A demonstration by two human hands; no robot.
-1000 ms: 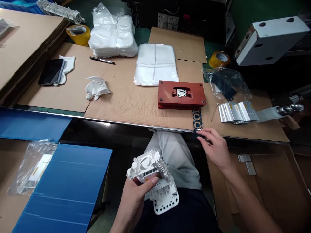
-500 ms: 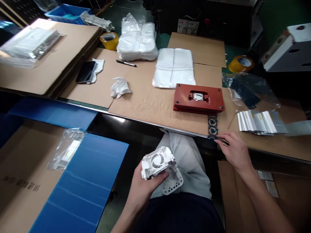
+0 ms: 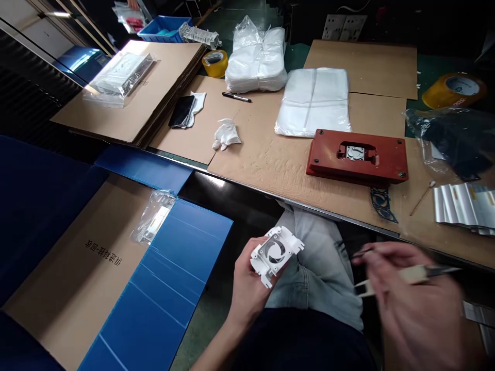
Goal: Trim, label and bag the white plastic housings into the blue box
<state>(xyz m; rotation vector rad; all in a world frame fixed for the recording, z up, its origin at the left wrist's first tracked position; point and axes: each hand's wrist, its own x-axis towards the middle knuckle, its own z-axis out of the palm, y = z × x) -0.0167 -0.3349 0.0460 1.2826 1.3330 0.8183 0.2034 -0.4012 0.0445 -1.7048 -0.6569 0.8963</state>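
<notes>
My left hand (image 3: 251, 283) is wrapped round a white plastic housing (image 3: 258, 257) with a round swirl-shaped opening in its face, held above my lap. My right hand (image 3: 417, 304) is blurred by motion, to the right of the housing. In it lies a cream-handled tool (image 3: 413, 274) with a pointed metal end. Something small and dark (image 3: 361, 253) is at its fingertips, too blurred to name. A dark strip with ring-shaped cutouts (image 3: 382, 203) lies at the table edge, beside a red fixture block (image 3: 358, 172) with a small white part (image 3: 355, 153) in its recess.
White bag stacks (image 3: 313, 103), tape rolls (image 3: 215, 64), a white glove (image 3: 226, 135), a phone (image 3: 181, 112) and a pen (image 3: 236, 97) lie on the cardboard-covered table. Silvery strips (image 3: 466, 208) and a cotton swab (image 3: 423, 197) are at right. A blue-lined box (image 3: 166, 263) stands at left.
My right hand has come away from the dark strip, back towards me. My left hand has turned the housing so its swirl face shows more fully. The view has swung left.
</notes>
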